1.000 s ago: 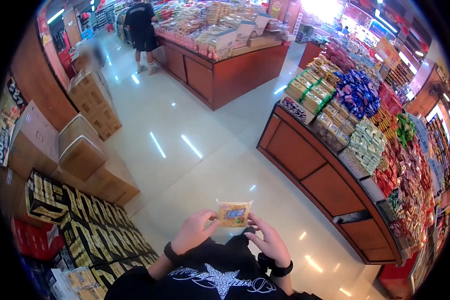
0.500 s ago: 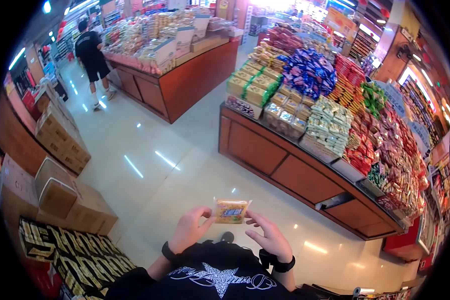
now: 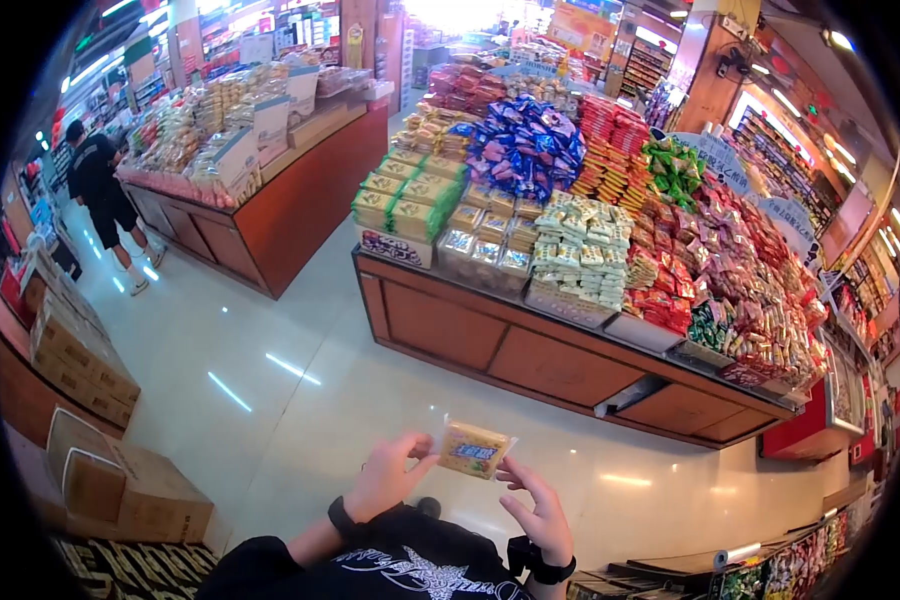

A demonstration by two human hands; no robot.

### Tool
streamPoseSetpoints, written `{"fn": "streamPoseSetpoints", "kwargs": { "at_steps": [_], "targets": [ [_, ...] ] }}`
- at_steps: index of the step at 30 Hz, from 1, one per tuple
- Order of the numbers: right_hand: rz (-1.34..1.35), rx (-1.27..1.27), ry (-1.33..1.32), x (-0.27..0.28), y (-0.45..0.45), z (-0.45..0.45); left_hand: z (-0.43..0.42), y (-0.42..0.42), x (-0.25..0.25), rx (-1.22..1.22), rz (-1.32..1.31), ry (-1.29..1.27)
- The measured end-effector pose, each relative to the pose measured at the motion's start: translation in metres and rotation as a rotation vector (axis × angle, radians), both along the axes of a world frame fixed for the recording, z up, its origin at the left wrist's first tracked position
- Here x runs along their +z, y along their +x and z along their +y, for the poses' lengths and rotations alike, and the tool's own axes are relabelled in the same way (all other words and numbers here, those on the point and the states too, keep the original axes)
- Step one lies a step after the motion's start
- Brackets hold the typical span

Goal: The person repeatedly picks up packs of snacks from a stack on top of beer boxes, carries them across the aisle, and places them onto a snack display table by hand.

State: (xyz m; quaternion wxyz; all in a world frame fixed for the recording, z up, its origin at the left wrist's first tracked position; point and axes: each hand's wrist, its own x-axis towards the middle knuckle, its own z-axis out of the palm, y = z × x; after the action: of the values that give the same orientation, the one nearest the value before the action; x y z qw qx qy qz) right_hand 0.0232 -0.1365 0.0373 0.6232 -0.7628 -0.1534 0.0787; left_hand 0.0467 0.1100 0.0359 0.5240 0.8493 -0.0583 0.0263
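Note:
A small flat snack packet (image 3: 473, 448) in clear wrapping, yellowish with blue and white lettering, is held up in front of my body. My left hand (image 3: 390, 474) pinches its left edge between thumb and fingers. At the lower right corner, fingertips of my right hand (image 3: 538, 512) touch the wrapper, while the thumb stands apart from it. A black band circles each wrist, the right one carrying a small dark device.
A wooden display counter (image 3: 540, 350) heaped with packaged sweets stands ahead. Another goods counter (image 3: 300, 220) is at the upper left, with a person in black (image 3: 100, 190) beside it. Cardboard boxes (image 3: 160, 495) line the left; shelf edges run along the lower right.
My view has turned right, so the counters and the person sit further left. The packet has tilted, its right side lower. Both hands keep about the same place around it.

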Motion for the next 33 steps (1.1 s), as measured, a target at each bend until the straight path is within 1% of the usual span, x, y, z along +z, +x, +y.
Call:
{"fn": "streamPoseSetpoints", "kwargs": {
  "at_steps": [3, 6, 9, 11, 15, 18, 20, 24, 26, 29, 32, 33],
  "targets": [
    [0.055, -0.069, -0.024, -0.003, 0.009, -0.003, -0.005, 0.019, -0.003, -0.089, 0.042, -0.027],
    [0.073, -0.094, -0.023, -0.006, 0.029, 0.001, -0.004, 0.046, -0.008, -0.138, -0.007, -0.006],
    [0.071, -0.101, -0.08, -0.005, 0.058, 0.009, 0.002, 0.08, -0.014, -0.139, -0.035, 0.037],
    [0.062, -0.085, -0.109, -0.003, 0.083, 0.016, 0.009, 0.106, -0.014, -0.123, -0.131, 0.075],
    [0.052, -0.062, -0.119, 0.004, 0.135, 0.034, 0.028, 0.153, -0.003, -0.092, -0.08, 0.057],
    [0.014, -0.06, -0.104, 0.006, 0.172, 0.054, 0.046, 0.189, 0.003, -0.083, -0.11, 0.012],
    [0.018, -0.066, -0.037, 0.008, 0.197, 0.069, 0.055, 0.212, 0.008, -0.023, -0.108, -0.121],
    [0.017, -0.04, -0.022, 0.001, 0.242, 0.091, 0.076, 0.253, -0.005, -0.007, -0.102, -0.15],
    [0.02, -0.034, -0.08, -0.002, 0.259, 0.098, 0.081, 0.27, -0.011, 0.01, -0.13, -0.112],
    [0.093, -0.018, -0.038, -0.007, 0.287, 0.102, 0.085, 0.297, -0.016, -0.008, -0.054, -0.092],
    [0.134, -0.035, -0.015, -0.018, 0.318, 0.099, 0.081, 0.324, -0.024, -0.023, -0.055, -0.072],
    [0.108, -0.021, -0.109, -0.029, 0.331, 0.092, 0.08, 0.336, -0.03, -0.045, -0.01, -0.059]
  ]
}}
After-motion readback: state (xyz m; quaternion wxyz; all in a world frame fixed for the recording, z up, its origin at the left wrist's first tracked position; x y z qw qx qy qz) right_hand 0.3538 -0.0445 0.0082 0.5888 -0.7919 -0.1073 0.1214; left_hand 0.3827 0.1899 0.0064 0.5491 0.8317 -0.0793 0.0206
